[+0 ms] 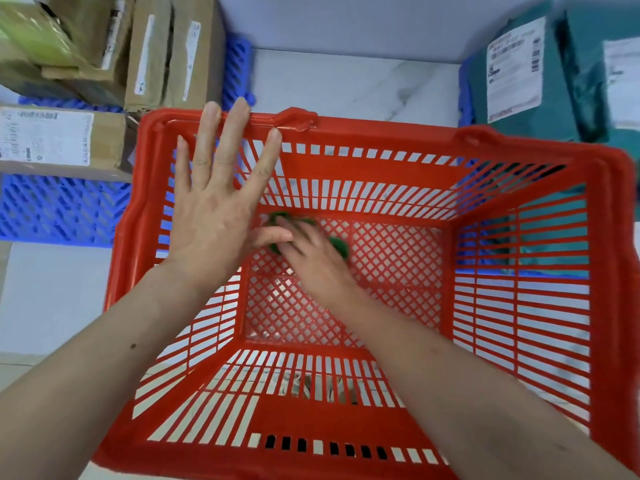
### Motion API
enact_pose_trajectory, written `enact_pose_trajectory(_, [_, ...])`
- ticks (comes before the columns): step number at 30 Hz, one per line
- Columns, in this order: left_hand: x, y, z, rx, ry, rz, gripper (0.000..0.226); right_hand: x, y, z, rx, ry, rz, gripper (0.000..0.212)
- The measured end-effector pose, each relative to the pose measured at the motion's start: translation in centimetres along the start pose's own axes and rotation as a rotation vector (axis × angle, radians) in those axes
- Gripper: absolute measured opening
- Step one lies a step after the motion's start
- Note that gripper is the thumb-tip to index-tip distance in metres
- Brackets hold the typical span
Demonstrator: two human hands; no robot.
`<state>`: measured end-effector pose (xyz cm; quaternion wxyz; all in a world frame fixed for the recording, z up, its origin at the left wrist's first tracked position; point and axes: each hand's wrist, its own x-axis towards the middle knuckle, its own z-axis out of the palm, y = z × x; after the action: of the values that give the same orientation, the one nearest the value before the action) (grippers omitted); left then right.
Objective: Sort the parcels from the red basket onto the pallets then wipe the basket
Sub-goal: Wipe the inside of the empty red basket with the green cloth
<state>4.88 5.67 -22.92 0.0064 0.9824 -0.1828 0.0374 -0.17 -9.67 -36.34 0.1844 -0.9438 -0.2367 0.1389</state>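
Here the light, stiff red slatted plastic basket [346,161] is steadied at its rim by the flat, released left hand [211,202]; the right hand [311,251] apparently presses a soft green cloth [337,245] on its floor.

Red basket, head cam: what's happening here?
A person is wiping the inside of the red basket, which holds no parcels now. The right hand presses a green cloth against the mesh floor near the far wall. The left hand hovers open over the far left corner, fingers spread. Cardboard boxes sit on a blue pallet at left, teal bags at right.
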Motion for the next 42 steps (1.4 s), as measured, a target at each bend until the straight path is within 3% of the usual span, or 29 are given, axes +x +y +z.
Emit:
enact_pose_trajectory(3, [-0.2,-0.1,0.0,0.009,0.037,0.005,0.11,1.1,0.6,0.7,-0.077,-0.126,-0.034,0.066])
enact_pose_trajectory(6, [-0.2,-0.1,0.0,0.027,0.035,-0.002,0.112,-2.5,4.3,-0.3,-0.098,-0.178,0.038,0.083])
enact_pose_trajectory(8, [0.0,0.2,-0.1,0.044,0.017,-0.014,0.112,-6.1,7.4,-1.2,-0.106,-0.114,0.225,0.09])
enact_pose_trajectory(12, [-0.2,1.3,-0.8,0.024,0.006,-0.05,0.111,-10.3,9.9,-2.2,-0.126,0.129,0.668,0.077])
enact_pose_trajectory(15, [0.9,4.5,-1.5,-0.021,0.093,0.083,0.11,-9.2,9.0,-2.3,-0.142,0.203,0.617,0.071])
enact_pose_trajectory(18, [4.5,9.0,-1.4,-0.007,0.123,0.307,0.113,-8.1,8.6,-2.1,-0.139,0.043,0.491,0.068])
enact_pose_trajectory(21, [6.9,11.0,-0.5,0.062,0.081,0.36,0.115,-9.4,9.9,-1.9,-0.107,-0.048,0.513,0.068])
enact_pose_trajectory(24, [6.8,10.8,0.2,0.074,0.052,0.343,0.111,-11.1,9.6,-1.5,-0.132,0.06,0.72,0.068])
enact_pose_trajectory(28, [6.9,11.0,0.1,0.079,0.029,0.341,0.112,-10.1,5.6,-2.1,0.001,0.059,1.13,0.07])
enact_pose_trajectory(30, [7.0,11.2,0.1,0.081,0.023,0.33,0.114,-9.1,2.9,-2.4,0.021,-0.071,1.017,0.077])
enact_pose_trajectory(33, [7.0,11.2,-0.1,0.092,0.008,0.32,0.114,-9.2,1.3,-2.8,0.047,-0.271,0.517,0.082])
enact_pose_trajectory(35, [6.9,11.3,-0.4,0.087,-0.006,0.319,0.113,-9.8,3.2,-4.0,0.019,-0.338,0.3,0.078])
enact_pose_trajectory(37, [6.7,11.4,-0.4,0.082,-0.011,0.317,0.111,-10.5,5.7,-5.2,-0.088,-0.267,0.321,0.073])
enact_pose_trajectory(39, [6.6,11.3,-0.5,0.089,-0.005,0.312,0.111,-10.8,8.3,-5.8,-0.213,-0.162,0.517,0.067])
enact_pose_trajectory(42, [6.6,11.4,-0.6,0.087,-0.02,0.31,0.112,-11.7,10.1,-5.5,-0.281,-0.272,0.64,0.068])
